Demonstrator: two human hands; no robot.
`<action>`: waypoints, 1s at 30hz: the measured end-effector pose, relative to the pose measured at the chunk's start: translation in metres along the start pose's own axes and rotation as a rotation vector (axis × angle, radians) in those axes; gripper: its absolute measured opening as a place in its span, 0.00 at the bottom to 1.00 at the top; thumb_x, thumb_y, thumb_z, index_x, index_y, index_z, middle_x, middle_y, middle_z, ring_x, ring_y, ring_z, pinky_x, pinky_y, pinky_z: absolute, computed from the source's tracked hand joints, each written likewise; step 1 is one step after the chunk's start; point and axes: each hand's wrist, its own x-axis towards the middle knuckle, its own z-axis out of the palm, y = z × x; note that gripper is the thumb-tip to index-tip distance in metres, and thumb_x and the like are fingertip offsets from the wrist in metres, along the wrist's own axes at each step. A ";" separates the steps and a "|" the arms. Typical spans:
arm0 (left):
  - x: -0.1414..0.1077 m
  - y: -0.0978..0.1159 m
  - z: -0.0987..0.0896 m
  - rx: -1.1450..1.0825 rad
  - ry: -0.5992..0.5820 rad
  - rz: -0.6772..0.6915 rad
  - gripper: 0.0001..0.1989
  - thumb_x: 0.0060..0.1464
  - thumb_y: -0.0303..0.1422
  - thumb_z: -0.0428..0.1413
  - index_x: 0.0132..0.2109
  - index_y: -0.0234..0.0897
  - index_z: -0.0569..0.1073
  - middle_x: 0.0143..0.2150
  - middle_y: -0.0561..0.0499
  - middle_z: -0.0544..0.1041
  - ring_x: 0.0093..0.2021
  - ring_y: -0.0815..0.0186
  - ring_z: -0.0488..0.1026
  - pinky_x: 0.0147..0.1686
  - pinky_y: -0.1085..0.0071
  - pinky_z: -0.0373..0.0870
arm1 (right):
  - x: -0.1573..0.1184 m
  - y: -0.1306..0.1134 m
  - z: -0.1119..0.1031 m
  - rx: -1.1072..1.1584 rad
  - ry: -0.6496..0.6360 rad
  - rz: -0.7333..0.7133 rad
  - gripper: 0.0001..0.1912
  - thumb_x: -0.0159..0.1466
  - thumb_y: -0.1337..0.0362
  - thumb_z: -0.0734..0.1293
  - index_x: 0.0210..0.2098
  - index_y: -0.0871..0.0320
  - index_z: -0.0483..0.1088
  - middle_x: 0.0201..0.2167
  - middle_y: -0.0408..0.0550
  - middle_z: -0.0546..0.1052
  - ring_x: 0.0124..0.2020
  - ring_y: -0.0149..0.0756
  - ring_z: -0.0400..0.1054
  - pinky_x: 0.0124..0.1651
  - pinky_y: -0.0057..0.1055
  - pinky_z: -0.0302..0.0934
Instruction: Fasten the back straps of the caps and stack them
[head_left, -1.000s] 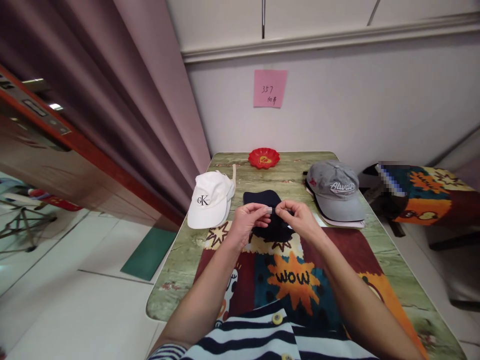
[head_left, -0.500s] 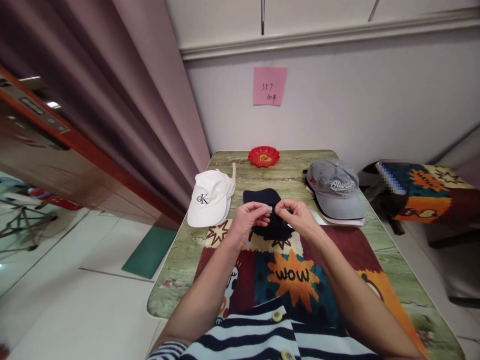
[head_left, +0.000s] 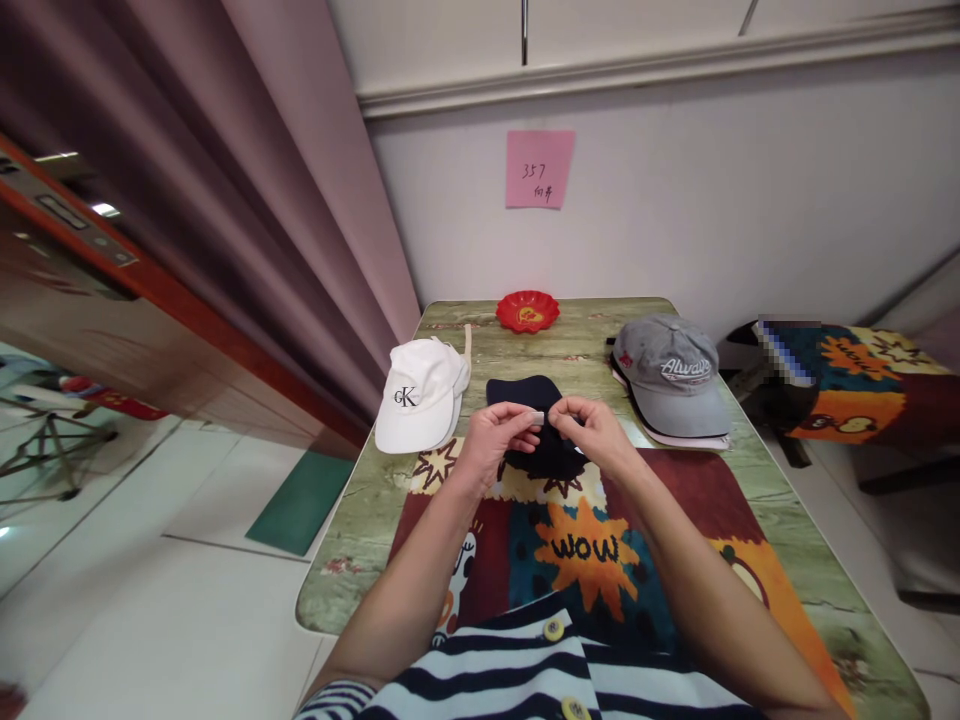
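A dark navy baseball cap [head_left: 525, 392] lies at the middle of the table, its brim toward the far side and much of it hidden by my hands. Over it, my left hand [head_left: 499, 435] is closed in a pinch on a small silver-grey piece that looks like the cap's strap buckle [head_left: 538, 418]. Close beside it, my right hand [head_left: 592, 430] pinches what seems to be the dark strap of the same cap; its end is mostly covered by the fingertips. The two hands' fingertips nearly meet.
To the left sits a white cap [head_left: 420, 395]; a grey cap [head_left: 671, 365] rests on other caps at the right. A red scalloped dish [head_left: 528, 312] stands at the back. A colourful cloth [head_left: 585, 545] covers the table's [head_left: 352, 545] near part. Curtain and wooden door border the left.
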 end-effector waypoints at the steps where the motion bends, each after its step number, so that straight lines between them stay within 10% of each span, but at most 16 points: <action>1: 0.000 0.000 0.000 -0.005 0.007 0.003 0.20 0.41 0.42 0.72 0.36 0.31 0.80 0.29 0.47 0.82 0.26 0.67 0.78 0.27 0.73 0.75 | -0.001 -0.001 0.000 0.005 0.002 -0.006 0.13 0.61 0.54 0.66 0.29 0.57 0.73 0.22 0.41 0.69 0.25 0.31 0.58 0.29 0.29 0.51; 30: 0.003 0.000 0.000 -0.016 0.009 -0.006 0.20 0.42 0.42 0.72 0.37 0.31 0.79 0.32 0.46 0.82 0.26 0.69 0.77 0.27 0.74 0.74 | 0.001 0.001 0.001 0.020 0.022 -0.051 0.13 0.62 0.53 0.67 0.32 0.57 0.75 0.23 0.41 0.72 0.26 0.32 0.62 0.31 0.29 0.54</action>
